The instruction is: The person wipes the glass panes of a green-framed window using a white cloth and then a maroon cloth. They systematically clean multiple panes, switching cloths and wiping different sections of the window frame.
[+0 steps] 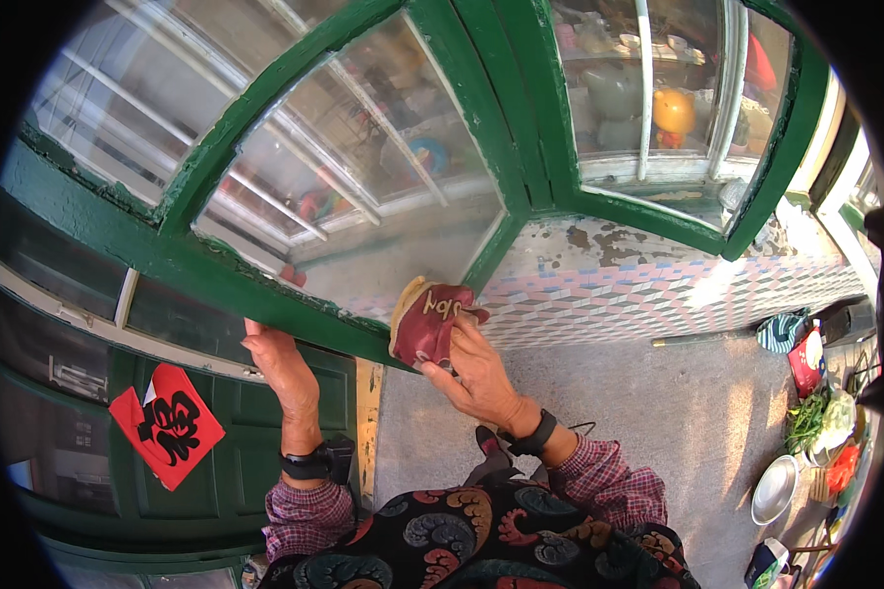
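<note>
My right hand holds a folded dark red cloth with a tan edge and pale lettering. The cloth lies against the lower corner of a green-painted window sash that stands swung outward. With its fingertips at the sash's bottom rail, my left hand touches the frame; part of the fingers is hidden behind it. The glass pane above looks hazy and streaked, with white bars behind it. A second green sash stands open at the right.
A tiled wall runs below the sill. At the left is a green door with a red paper bearing black writing. On the concrete floor at the right are a metal basin, green vegetables and a striped bag.
</note>
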